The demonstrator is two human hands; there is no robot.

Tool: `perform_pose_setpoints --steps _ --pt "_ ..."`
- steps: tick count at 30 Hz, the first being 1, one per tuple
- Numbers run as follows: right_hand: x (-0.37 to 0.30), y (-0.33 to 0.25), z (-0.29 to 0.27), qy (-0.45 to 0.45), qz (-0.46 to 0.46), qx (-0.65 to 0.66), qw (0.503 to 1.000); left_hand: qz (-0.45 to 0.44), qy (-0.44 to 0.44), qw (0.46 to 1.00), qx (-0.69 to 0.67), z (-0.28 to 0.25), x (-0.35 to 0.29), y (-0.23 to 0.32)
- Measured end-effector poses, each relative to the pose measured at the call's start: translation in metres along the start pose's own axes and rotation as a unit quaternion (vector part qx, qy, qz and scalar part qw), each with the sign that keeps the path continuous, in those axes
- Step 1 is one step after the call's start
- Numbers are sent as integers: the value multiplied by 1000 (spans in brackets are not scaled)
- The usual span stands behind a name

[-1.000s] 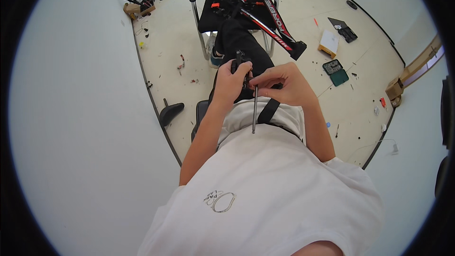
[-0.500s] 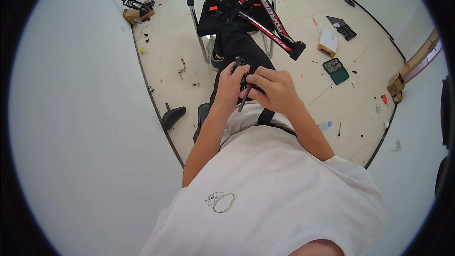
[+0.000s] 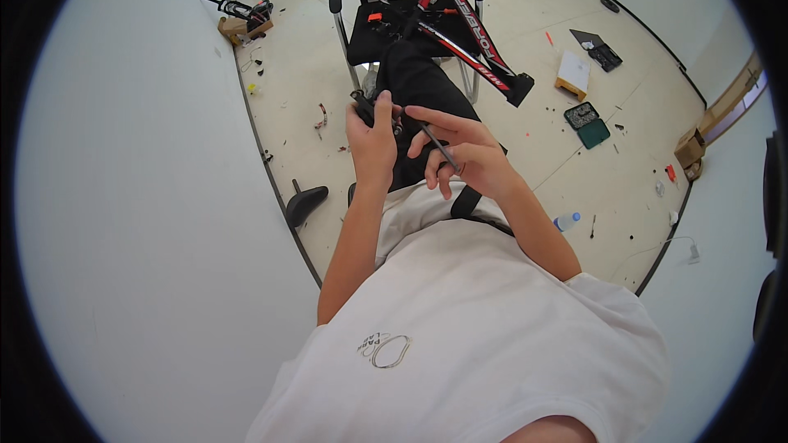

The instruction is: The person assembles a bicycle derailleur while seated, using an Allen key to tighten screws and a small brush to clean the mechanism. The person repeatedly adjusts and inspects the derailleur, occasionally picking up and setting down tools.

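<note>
My left hand (image 3: 373,141) is closed around a small black bicycle part (image 3: 362,104), whose dark end sticks out past the thumb. Its exact kind is hidden by the fingers. To its right, my right hand (image 3: 474,152) holds a thin dark rod-shaped tool (image 3: 437,146) slantwise across the fingers, which are partly spread. The upper end of the rod lies near the left hand's fingers. Both hands are above my black-trousered leg (image 3: 423,86), which reaches forward to a black chair (image 3: 365,45).
A red and black bicycle frame (image 3: 480,37) rests across the chair ahead. On the floor at left lies a saddle (image 3: 307,203). To the right are an open green tool case (image 3: 585,125), a white and yellow box (image 3: 572,74) and a bottle (image 3: 566,221). Small parts are scattered about.
My hands have moved apart. The left has shifted left with the black part, and the right has loosened its fingers, the rod now tilting the other way.
</note>
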State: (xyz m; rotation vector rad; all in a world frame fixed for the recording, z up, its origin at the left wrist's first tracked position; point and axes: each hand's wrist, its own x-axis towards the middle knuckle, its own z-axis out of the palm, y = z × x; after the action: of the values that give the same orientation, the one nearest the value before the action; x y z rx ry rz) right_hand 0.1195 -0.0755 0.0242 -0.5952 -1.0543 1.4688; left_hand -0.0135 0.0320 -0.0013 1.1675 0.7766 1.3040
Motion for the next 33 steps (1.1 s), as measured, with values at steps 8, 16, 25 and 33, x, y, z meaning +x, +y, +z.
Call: perform_pose_setpoints --steps 8,16,25,33 --pt "0 8 -4 90 20 1 996 -19 37 994 -103 -10 7 2" --pt "2 21 13 135 -71 -310 939 -48 56 979 -192 -12 11 19" --pt "3 10 -24 156 -16 -144 977 -200 -54 945 -254 -1 -3 20" --pt "6 5 -53 212 8 32 977 -228 -278 930 -73 11 -18 17"
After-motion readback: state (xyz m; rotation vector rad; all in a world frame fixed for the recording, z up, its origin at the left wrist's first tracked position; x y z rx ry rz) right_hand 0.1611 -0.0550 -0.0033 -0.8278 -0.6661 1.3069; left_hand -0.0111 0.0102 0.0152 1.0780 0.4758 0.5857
